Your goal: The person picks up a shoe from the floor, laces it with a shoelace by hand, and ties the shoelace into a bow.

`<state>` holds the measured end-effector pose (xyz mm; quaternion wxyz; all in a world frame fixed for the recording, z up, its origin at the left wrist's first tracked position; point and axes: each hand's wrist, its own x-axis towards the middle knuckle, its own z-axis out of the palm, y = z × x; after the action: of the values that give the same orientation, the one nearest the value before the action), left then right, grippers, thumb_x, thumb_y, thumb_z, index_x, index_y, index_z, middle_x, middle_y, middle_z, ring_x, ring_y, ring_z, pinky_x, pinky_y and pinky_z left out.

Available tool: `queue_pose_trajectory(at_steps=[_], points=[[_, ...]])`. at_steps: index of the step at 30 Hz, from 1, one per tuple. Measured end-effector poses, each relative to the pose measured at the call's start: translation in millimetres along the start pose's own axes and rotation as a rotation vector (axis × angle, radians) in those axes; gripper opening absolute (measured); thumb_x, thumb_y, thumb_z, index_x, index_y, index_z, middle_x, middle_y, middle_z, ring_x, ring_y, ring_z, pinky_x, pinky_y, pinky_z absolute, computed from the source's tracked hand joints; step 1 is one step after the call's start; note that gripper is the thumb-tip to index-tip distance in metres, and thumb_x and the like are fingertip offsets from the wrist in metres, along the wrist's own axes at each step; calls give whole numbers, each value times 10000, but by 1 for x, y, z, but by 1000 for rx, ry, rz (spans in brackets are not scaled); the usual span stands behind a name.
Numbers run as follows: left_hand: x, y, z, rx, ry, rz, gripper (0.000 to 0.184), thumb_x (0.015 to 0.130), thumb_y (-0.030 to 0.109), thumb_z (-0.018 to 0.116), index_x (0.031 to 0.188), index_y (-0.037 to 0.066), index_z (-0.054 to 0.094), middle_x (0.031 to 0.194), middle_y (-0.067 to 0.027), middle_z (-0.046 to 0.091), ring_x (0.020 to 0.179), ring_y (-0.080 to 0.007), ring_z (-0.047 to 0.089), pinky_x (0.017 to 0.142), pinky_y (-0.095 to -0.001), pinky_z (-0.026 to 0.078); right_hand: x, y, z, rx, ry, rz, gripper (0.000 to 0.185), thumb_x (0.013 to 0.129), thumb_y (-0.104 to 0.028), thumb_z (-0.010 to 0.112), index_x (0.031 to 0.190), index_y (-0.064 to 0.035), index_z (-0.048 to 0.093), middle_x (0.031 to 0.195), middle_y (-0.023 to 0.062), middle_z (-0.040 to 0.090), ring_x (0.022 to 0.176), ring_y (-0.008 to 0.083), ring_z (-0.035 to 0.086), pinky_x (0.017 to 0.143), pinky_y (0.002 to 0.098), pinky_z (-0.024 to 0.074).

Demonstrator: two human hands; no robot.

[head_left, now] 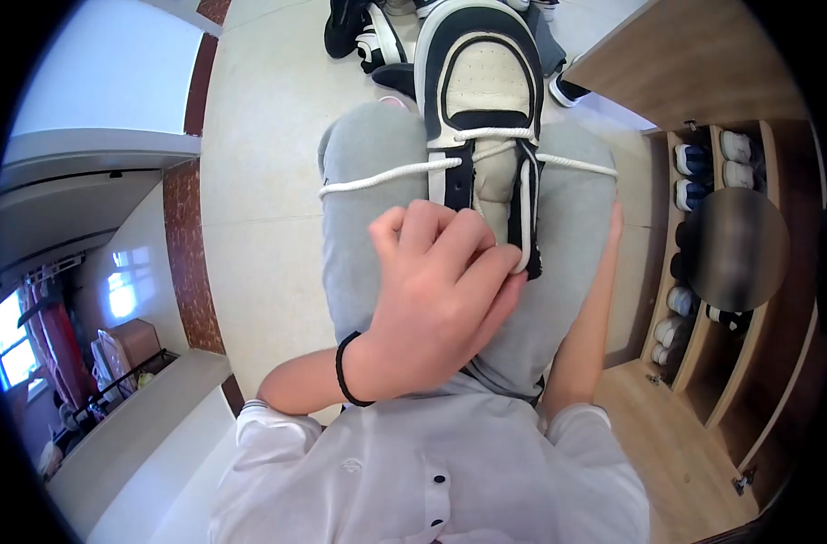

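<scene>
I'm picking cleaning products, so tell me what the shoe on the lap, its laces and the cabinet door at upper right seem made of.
Shoe: probably leather or synthetic, matte, with tiny perforations in the cream toe.
Laces: likely woven textile, dull white, thick and cord-like.
Cabinet door: wood or wood-look board, low sheen, showing streaky grain.

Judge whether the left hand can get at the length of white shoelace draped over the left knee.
Probably yes. The white shoelace lies uncovered across the left knee, just beyond the left hand, with nothing between. That hand is at the sneaker, though, and would likely need to leave it first.
</scene>
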<state>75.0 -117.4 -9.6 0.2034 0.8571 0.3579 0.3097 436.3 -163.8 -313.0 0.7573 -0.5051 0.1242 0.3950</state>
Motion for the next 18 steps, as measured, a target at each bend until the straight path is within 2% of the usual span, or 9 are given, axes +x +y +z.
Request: queue_pose_trajectory(at_steps=[6, 9, 14, 17, 18], points=[[5, -11, 1, 68, 84, -70, 307, 687, 88, 831, 973, 103, 720, 900, -24, 540, 884, -237, 494, 837, -378, 328, -26, 91, -20, -58, 133, 245, 231, 1081, -266, 501, 988, -64, 563, 812, 29, 546, 668, 135, 493, 554, 276, 389], [-1, -17, 4, 29, 89, -97, 331, 698, 38, 790, 1017, 99, 721, 900, -42, 524, 871, -236, 481, 823, -366, 337, -41, 123, -29, -80, 185, 334, 228, 1082, -263, 498, 994, -63, 563, 812, 30, 547, 672, 136, 496, 559, 277, 393], [-10, -23, -3, 24, 52, -111, 351, 697, 5, 753, 1033, 101, 723, 914, -67, 515, 891, -251, 483, 816, -367, 352, -45, 137, -39, -94, 233, 374, 224, 1084, -258, 493, 1004, -61, 563, 813, 31, 548, 680, 137, 500, 568, 279, 400], [-12, -21, -5, 8, 23, -117, 373, 688, 22, 767, 1043, 123, 717, 978, -84, 508, 942, -272, 482, 845, -385, 355, -43, 134, -45, -91, 255, 361, 222, 1085, -255, 490, 1010, -59, 563, 813, 31, 548, 684, 138, 502, 574, 280, 404], [-11, -19, -7, 46, -25, -112, 392, 682, 30, 775, 1054, 135, 714, 1045, -95, 515, 1002, -287, 483, 869, -400, 354, -40, 130, -46, -80, 261, 349, 221, 1085, -254, 489, 1012, -59, 563, 813, 31, 548, 686, 138, 503, 575, 281, 406]])
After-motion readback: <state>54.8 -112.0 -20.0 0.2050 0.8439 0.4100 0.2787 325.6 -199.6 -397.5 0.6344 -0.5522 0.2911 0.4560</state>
